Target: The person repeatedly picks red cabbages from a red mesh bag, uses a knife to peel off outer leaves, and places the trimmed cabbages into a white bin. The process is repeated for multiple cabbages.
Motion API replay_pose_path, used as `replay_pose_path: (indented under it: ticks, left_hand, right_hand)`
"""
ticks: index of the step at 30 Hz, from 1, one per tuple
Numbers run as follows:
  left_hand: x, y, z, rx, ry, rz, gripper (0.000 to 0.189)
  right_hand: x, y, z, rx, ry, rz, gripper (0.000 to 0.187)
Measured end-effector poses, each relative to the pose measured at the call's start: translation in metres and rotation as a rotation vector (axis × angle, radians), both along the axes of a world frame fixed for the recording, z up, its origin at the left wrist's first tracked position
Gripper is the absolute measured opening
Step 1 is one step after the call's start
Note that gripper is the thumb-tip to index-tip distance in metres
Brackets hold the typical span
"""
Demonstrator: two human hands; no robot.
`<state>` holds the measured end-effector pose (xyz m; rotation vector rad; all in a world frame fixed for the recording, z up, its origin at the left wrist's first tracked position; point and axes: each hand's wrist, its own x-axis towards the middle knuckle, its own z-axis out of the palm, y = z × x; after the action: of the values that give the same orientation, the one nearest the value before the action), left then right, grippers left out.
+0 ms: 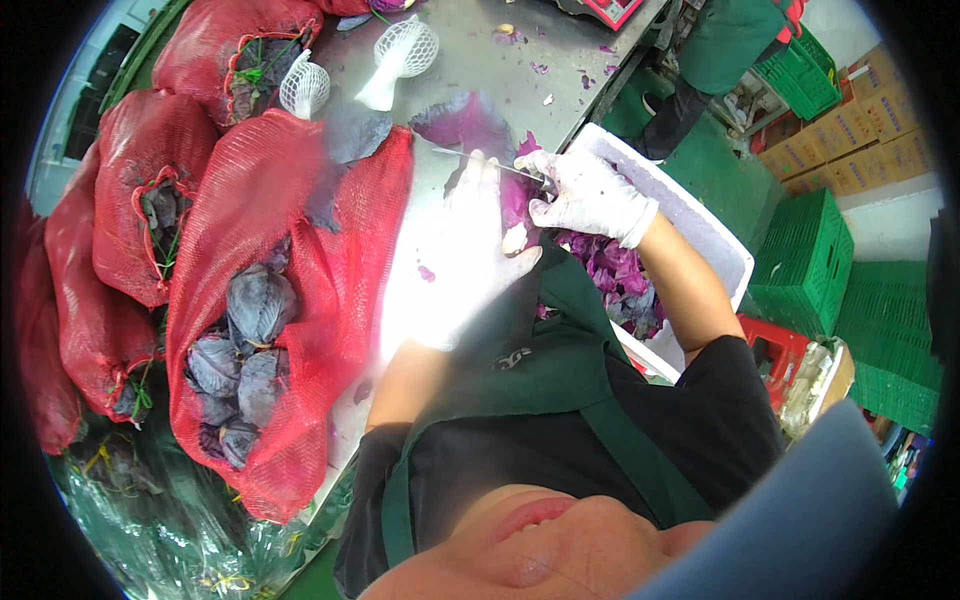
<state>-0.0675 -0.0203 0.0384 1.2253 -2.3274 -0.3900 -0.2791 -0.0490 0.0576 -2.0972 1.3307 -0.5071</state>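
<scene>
In white gloves, both my hands are over the edge of a steel table (480, 52). My right hand (589, 196) is closed round the handle of a knife (499, 163), whose thin blade points left past the fingertips of my other hand. My left hand (469, 247) lies spread, palm down, against a red cabbage (514, 201) with its pale stem end showing; glare hides part of this hand. Loose purple outer leaves (469, 124) lie just beyond the blade. An open red mesh sack (300, 300) with several red cabbages (261, 304) is left of my left hand.
A white foam box (731, 244) holding purple leaf trimmings (611, 266) stands at my right. More filled red mesh sacks (154, 202) line the left. Two foam-net-wrapped items (409, 49) lie on the table. Green crates (799, 262), cartons (840, 131) and another person's legs (671, 120) are at the right.
</scene>
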Motion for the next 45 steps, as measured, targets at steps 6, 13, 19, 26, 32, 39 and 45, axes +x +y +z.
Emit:
replay_pose_path:
  ticks: [6, 13, 19, 26, 32, 39, 45]
  left_hand:
    - [0.006, 0.001, 0.001, 0.028, 0.140, -0.097, 0.102]
    - [0.068, 0.000, -0.021, 0.216, 0.441, -0.069, 0.101]
    - [0.073, 0.003, -0.018, 0.340, 0.545, -0.049, 0.104]
    - [0.052, 0.007, -0.011, 0.509, 0.788, 0.074, 0.103]
    - [0.057, 0.004, -0.016, 0.315, 0.558, 0.107, 0.103]
    - [0.078, 0.016, -0.007, 0.332, 0.574, 0.112, 0.092]
    - [0.065, 0.016, 0.002, 0.353, 0.562, 0.084, 0.090]
  right_hand:
    - [-0.010, -0.038, -0.040, -0.098, 0.150, -0.314, 0.034]
    - [-0.092, -0.024, -0.147, 0.002, 0.215, -0.673, 0.038]
    - [0.011, 0.027, -0.042, 0.044, -0.498, -0.244, 0.045]
    - [0.051, 0.028, -0.038, -0.297, -0.215, -0.098, 0.037]
    - [0.045, 0.011, -0.060, -0.366, -0.461, -0.189, 0.016]
    - [-0.034, -0.007, -0.099, -0.146, 0.158, -0.515, 0.025]
    - [0.055, 0.033, -0.038, 0.130, -0.331, -0.090, 0.050]
